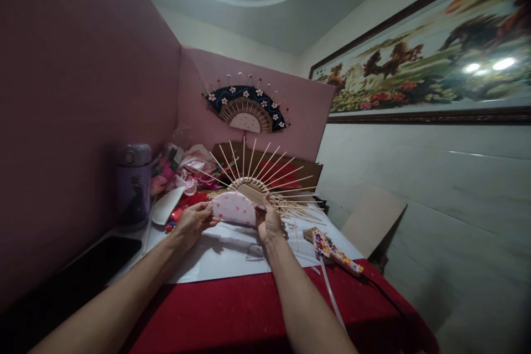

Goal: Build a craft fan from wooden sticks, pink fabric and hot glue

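Observation:
I hold up a half-made fan [249,185] of thin wooden sticks that spread out from a pink spotted half-round base [234,208]. My left hand [193,220] pinches the left edge of the pink base. My right hand [269,221] grips the fan at the right end of the base, thumb up against the sticks. A finished fan [246,106] with dark flowered cloth hangs on the pink board behind.
A flower-patterned glue gun [334,251] with its stick lies on white paper [215,263] over the red tablecloth [232,315]. Loose sticks [298,210] lie to the right. A purple flask [133,182], a black phone [99,263] and pink cloth scraps [188,171] sit on the left.

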The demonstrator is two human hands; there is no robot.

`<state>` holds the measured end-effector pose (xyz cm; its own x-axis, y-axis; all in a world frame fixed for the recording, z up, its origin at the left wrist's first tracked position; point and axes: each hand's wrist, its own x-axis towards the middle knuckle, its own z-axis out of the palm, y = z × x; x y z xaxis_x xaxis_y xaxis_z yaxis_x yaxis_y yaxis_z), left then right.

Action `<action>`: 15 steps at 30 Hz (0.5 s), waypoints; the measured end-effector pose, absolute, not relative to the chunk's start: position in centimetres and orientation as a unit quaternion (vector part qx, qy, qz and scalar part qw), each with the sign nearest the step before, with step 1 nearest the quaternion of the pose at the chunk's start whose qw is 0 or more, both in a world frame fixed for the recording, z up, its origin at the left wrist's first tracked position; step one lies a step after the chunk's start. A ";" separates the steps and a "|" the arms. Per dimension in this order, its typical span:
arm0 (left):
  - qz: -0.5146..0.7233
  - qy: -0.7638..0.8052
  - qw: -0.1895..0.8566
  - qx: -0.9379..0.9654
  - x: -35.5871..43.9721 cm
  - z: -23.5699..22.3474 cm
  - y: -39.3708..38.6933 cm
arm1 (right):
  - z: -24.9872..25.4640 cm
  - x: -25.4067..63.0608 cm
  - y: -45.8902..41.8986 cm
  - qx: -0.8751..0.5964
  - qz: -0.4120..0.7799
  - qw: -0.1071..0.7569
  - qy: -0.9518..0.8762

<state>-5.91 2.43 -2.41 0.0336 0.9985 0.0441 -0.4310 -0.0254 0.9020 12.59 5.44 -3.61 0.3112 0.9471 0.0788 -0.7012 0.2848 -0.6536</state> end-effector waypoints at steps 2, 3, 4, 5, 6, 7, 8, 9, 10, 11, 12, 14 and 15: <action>0.599 0.356 0.599 0.394 -5.8 -2.2 2.3 | -3.5 12.3 5.4 -0.251 0.548 0.761 -0.239; 0.601 0.357 0.599 0.392 -5.8 -2.1 2.2 | -3.4 12.2 5.3 -0.248 0.554 0.757 -0.243; 0.603 0.356 0.599 0.389 -5.7 -2.1 2.2 | -3.3 12.1 5.2 -0.246 0.562 0.750 -0.247; 0.605 0.355 0.599 0.387 -5.7 -2.1 2.2 | -3.2 12.0 5.0 -0.246 0.569 0.743 -0.252; 0.607 0.353 0.599 0.385 -5.6 -2.1 2.2 | -3.1 11.8 4.8 -0.246 0.577 0.736 -0.255; 0.610 0.349 0.599 0.383 -5.6 -2.2 2.2 | -3.0 11.8 4.7 -0.247 0.584 0.729 -0.257; 0.614 0.342 0.599 0.385 -5.6 -2.2 2.2 | -3.0 11.7 4.5 -0.248 0.590 0.723 -0.259; 0.617 0.335 0.598 0.387 -5.6 -2.3 2.3 | -3.0 11.7 4.4 -0.247 0.597 0.718 -0.260; 0.620 0.329 0.597 0.389 -5.6 -2.4 2.4 | -3.0 11.6 4.3 -0.246 0.603 0.713 -0.260; 0.622 0.323 0.595 0.392 -5.7 -2.5 2.4 | -2.9 11.6 4.2 -0.244 0.609 0.708 -0.262; 0.625 0.317 0.594 0.396 -5.7 -2.6 2.5 | -2.9 11.6 4.1 -0.241 0.615 0.703 -0.263; 0.629 0.310 0.590 0.402 -5.7 -2.8 2.6 | -2.9 11.6 3.9 -0.235 0.623 0.698 -0.265; 0.630 0.308 0.588 0.403 -5.7 -2.8 2.6 | -2.8 11.6 3.9 -0.231 0.626 0.696 -0.266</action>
